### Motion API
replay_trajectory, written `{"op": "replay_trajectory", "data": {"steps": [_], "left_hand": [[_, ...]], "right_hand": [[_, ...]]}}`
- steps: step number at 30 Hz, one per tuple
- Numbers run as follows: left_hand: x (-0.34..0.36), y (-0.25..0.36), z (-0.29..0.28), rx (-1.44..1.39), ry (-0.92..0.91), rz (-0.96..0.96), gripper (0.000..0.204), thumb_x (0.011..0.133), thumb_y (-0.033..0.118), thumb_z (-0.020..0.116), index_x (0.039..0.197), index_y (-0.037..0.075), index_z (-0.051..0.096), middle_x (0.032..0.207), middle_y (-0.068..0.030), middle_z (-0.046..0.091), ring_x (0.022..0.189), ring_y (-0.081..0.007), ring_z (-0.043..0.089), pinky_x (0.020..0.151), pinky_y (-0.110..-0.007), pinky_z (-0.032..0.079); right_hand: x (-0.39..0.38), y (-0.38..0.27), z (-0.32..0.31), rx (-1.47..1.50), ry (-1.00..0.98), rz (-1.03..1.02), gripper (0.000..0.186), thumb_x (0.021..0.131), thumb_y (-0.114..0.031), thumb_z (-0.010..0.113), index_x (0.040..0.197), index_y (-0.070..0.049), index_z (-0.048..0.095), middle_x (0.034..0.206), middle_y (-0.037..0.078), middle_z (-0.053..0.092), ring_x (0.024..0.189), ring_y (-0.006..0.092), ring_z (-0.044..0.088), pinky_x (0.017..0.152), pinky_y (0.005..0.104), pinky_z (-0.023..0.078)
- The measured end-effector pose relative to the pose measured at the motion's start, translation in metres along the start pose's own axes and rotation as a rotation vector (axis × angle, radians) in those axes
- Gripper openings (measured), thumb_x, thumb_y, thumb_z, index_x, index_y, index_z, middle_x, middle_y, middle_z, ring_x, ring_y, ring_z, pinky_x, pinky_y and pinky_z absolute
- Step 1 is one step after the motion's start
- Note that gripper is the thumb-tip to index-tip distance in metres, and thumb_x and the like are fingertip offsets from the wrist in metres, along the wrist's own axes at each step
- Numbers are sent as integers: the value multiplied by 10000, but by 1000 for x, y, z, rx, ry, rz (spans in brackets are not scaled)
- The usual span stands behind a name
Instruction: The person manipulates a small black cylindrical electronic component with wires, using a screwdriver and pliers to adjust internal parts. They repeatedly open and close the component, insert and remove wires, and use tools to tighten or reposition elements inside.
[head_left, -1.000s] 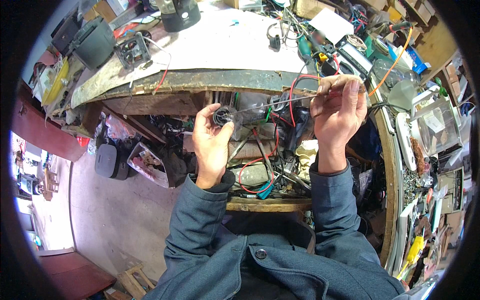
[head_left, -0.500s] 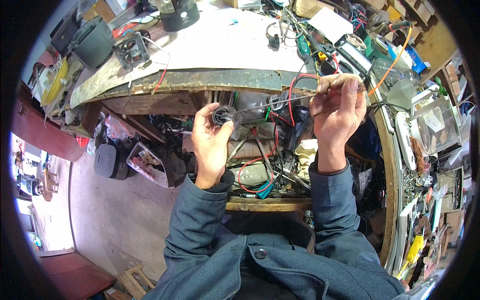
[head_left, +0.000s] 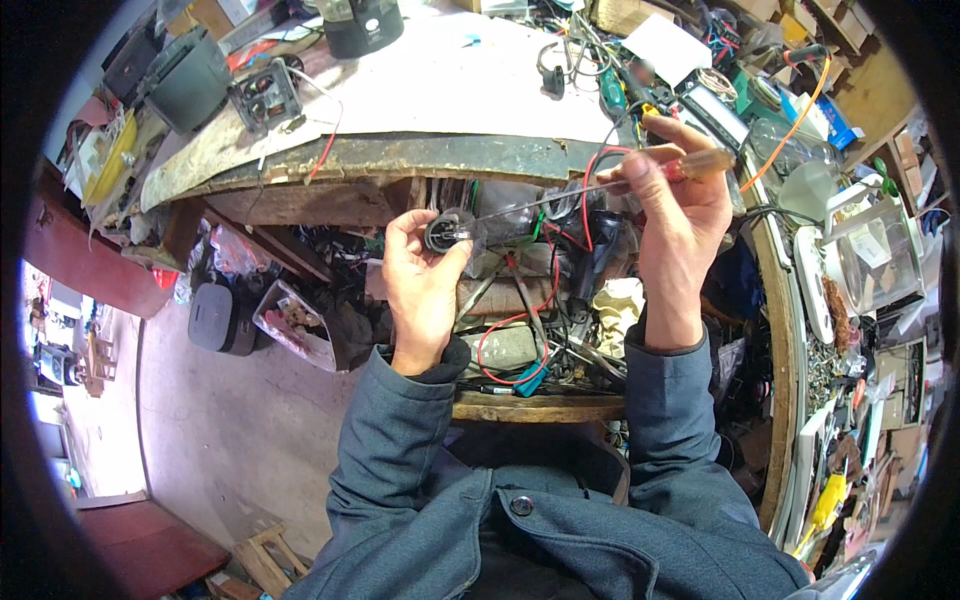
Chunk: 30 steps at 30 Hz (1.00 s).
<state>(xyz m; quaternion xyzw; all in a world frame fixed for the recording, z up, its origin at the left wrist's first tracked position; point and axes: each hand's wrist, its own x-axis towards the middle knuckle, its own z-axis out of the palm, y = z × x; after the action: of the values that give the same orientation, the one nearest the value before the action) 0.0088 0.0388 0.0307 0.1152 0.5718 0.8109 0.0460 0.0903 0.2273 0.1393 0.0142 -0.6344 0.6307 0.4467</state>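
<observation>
My left hand [head_left: 422, 300] pinches a small round dark part [head_left: 447, 236] with a clear, see-through body, its open ring-shaped end turned up toward me. In my right hand [head_left: 680, 225] is a long thin screwdriver [head_left: 706, 163] with a translucent reddish-amber handle, held between thumb and fingers. Its shaft slants left and slightly down, so that the tip comes close to the round part. Whether the tip touches it I cannot tell. Both hands are above an open drawer [head_left: 540, 408] beneath the bench edge.
Cables, tools and a grey block [head_left: 503, 347] crowd the drawer. Beyond it is the workbench [head_left: 440, 100], with a small fan [head_left: 265, 98], a dark container [head_left: 188, 85] and a green-handled tool [head_left: 612, 92]. Cluttered shelving runs along the right. A box [head_left: 295, 325] stands on the floor at left.
My right hand has turned and its fingers have shifted along the screwdriver, exposing more of the handle. The round part has tilted slightly in my left hand, which stays nearly in place.
</observation>
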Motion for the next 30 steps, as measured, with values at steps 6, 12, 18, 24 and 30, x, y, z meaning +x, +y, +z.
{"op": "replay_trajectory", "data": {"steps": [6, 12, 18, 24, 30], "left_hand": [[-4, 0, 7, -35, -29, 65, 467, 833, -137, 704, 1223, 31, 508, 1069, -68, 631, 943, -114, 626, 806, -232, 540], [-8, 1, 10, -7, -45, 68, 452, 835, -139, 710, 1210, 23, 518, 1084, -65, 626, 951, -113, 625, 828, -243, 539], [-6, 0, 7, -39, -42, 84, 438, 831, -131, 716, 1207, -5, 529, 1089, -82, 635, 969, -136, 629, 866, -267, 536], [-7, 0, 7, -13, -46, 58, 432, 834, -133, 712, 1206, -10, 530, 1087, -82, 642, 961, -136, 634, 869, -268, 538], [-6, 0, 6, -6, -45, 73, 451, 833, -127, 719, 1218, -2, 520, 1076, -85, 648, 958, -143, 642, 878, -275, 537]], "right_hand": [[-13, 3, 16, 19, -98, 37, 276, 907, 35, 730, 1166, 42, 635, 897, 92, 724, 832, 145, 719, 761, 265, 592], [-17, 14, 18, -124, -193, 36, 116, 937, -3, 714, 1032, 35, 661, 873, 61, 725, 781, 103, 711, 702, 230, 573], [-19, 6, 16, -102, -282, 194, 225, 968, 37, 641, 1192, 44, 656, 965, 100, 743, 908, 134, 723, 817, 248, 580], [-15, -4, 15, -132, -363, 275, 315, 969, 92, 565, 1277, 30, 582, 1008, 126, 739, 1012, 164, 714, 894, 280, 574], [-17, 4, 18, 117, -323, 303, 212, 992, 86, 487, 1195, 23, 490, 1008, 120, 719, 1025, 167, 692, 926, 307, 559]]}}
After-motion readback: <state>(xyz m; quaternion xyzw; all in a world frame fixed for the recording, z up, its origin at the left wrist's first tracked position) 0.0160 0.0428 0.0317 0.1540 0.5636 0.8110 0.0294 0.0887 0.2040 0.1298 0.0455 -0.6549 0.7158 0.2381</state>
